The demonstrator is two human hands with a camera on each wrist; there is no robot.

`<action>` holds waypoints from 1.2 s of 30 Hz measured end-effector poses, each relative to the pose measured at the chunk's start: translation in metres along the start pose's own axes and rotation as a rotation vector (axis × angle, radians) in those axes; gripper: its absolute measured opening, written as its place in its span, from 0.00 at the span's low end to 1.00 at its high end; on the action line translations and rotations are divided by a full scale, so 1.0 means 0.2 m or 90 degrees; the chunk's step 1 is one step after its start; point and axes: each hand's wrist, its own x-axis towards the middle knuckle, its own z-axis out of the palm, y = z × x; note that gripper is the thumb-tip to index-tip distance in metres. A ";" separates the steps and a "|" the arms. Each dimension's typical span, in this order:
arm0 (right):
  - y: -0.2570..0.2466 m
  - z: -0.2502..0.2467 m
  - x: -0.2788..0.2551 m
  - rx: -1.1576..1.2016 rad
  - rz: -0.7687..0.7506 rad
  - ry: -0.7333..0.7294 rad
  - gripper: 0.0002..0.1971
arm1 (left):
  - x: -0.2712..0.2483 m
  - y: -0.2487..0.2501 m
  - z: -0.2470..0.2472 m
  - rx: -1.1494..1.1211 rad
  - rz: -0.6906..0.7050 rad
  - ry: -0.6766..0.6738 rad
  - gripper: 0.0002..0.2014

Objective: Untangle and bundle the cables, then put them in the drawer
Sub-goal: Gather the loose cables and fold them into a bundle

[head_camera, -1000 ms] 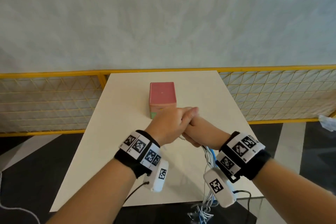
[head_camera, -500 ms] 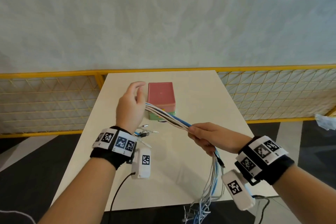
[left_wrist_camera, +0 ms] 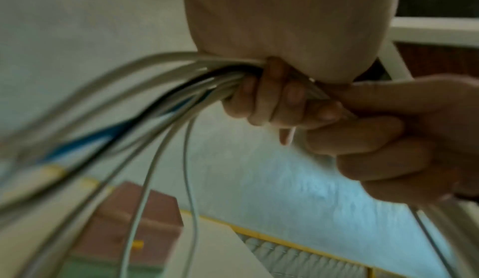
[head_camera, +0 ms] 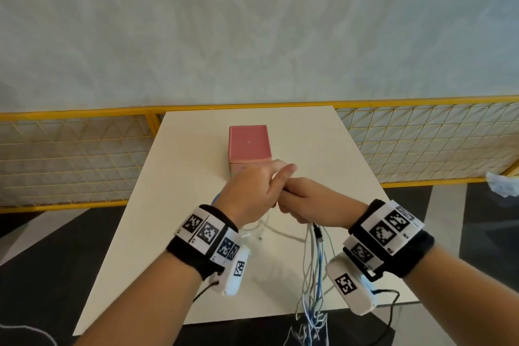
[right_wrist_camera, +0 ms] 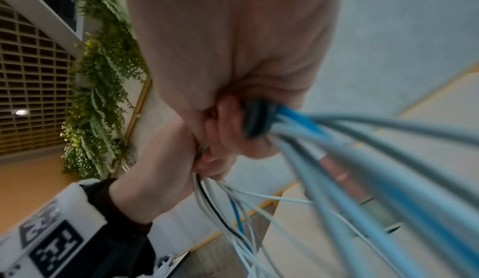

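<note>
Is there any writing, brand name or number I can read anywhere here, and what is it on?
No readable words, brands or numbers.
Left wristband: black-and-white square code patterns only; tiny marks beside them too small to read.
Right wristband: the same.
Pink box: no label visible.

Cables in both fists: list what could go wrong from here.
1. The white, blue and black cables hang past the white table's front edge; the loose ends could snag there.
2. The left hand and right hand grip side by side, so strands may slip unevenly.
3. The pink drawer box looks shut, and both hands are occupied.
</note>
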 end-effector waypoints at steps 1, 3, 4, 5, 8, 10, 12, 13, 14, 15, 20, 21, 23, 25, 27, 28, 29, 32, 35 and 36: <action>0.00 -0.01 0.00 0.032 -0.004 -0.007 0.13 | 0.00 -0.01 -0.02 0.019 0.003 0.025 0.19; 0.03 -0.02 -0.01 0.103 -0.005 -0.032 0.12 | 0.02 -0.04 -0.05 0.053 -0.009 0.102 0.15; 0.05 -0.02 -0.02 0.128 0.000 -0.044 0.13 | 0.02 -0.07 -0.07 0.045 -0.021 0.145 0.14; 0.07 -0.03 -0.03 0.142 0.008 -0.053 0.14 | 0.03 -0.09 -0.09 0.031 -0.034 0.177 0.13; 0.11 -0.03 -0.05 0.174 0.028 -0.059 0.16 | 0.03 -0.16 -0.10 0.007 -0.070 0.219 0.12; 0.10 -0.02 -0.05 0.204 0.041 -0.032 0.16 | 0.03 -0.17 -0.09 0.004 -0.108 0.194 0.12; 0.09 -0.02 -0.03 0.209 0.051 -0.007 0.15 | 0.04 -0.16 -0.10 0.028 -0.147 0.142 0.15; 0.08 -0.02 -0.02 0.199 0.052 0.002 0.15 | 0.04 -0.15 -0.10 0.043 -0.147 0.132 0.16; 0.07 -0.02 -0.01 0.182 0.052 0.008 0.16 | 0.04 -0.13 -0.10 0.047 -0.119 0.135 0.17; 0.05 -0.01 0.00 0.162 0.051 0.010 0.16 | 0.03 -0.09 -0.09 0.032 -0.060 0.144 0.17; -0.01 0.00 0.04 0.137 0.047 -0.014 0.17 | -0.02 0.06 0.01 0.074 0.156 0.052 0.27; -0.02 -0.01 0.04 0.154 0.045 -0.022 0.16 | -0.01 0.03 0.02 0.087 0.151 0.043 0.31; -0.03 -0.02 0.04 0.209 0.041 -0.029 0.14 | 0.00 -0.03 0.00 0.124 0.147 0.034 0.36; -0.01 -0.05 0.04 0.260 0.051 -0.017 0.11 | 0.00 -0.07 -0.03 0.188 0.141 0.052 0.41; 0.03 -0.10 0.03 0.262 0.053 -0.006 0.08 | 0.00 -0.08 -0.08 0.235 0.086 0.071 0.46; 0.06 -0.12 0.02 0.238 0.047 -0.009 0.07 | -0.01 -0.09 -0.11 0.243 0.035 0.067 0.46; 0.08 -0.14 0.02 0.201 0.039 -0.012 0.06 | -0.01 -0.10 -0.13 0.228 -0.019 0.062 0.43; 0.10 -0.16 0.02 0.044 -0.013 0.008 0.06 | 0.01 -0.10 -0.17 0.070 -0.147 0.119 0.39; 0.11 -0.09 0.05 -0.034 -0.089 0.045 0.07 | 0.06 -0.06 -0.20 -0.138 -0.180 0.193 0.36; 0.13 -0.06 0.06 -0.041 -0.114 0.052 0.08 | 0.07 -0.05 -0.20 -0.179 -0.189 0.206 0.35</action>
